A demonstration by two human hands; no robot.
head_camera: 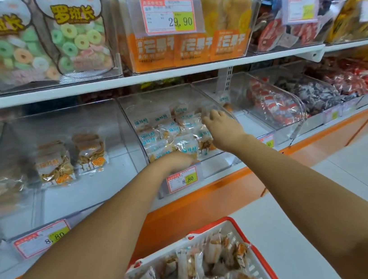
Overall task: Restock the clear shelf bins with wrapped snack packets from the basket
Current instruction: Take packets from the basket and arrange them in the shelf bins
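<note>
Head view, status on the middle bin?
Right hand open on packets in middle bin. Left hand at bin front, grip unclear. Basket holds more. Nothing blocking.

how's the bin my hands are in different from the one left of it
The middle bin is heaped with blue-print packets; the left bin holds only a few orange-print packets, its floor mostly bare. Both the left hand and right hand are in the middle bin, none in the left. Both are clear, tagged 8.80.
</note>
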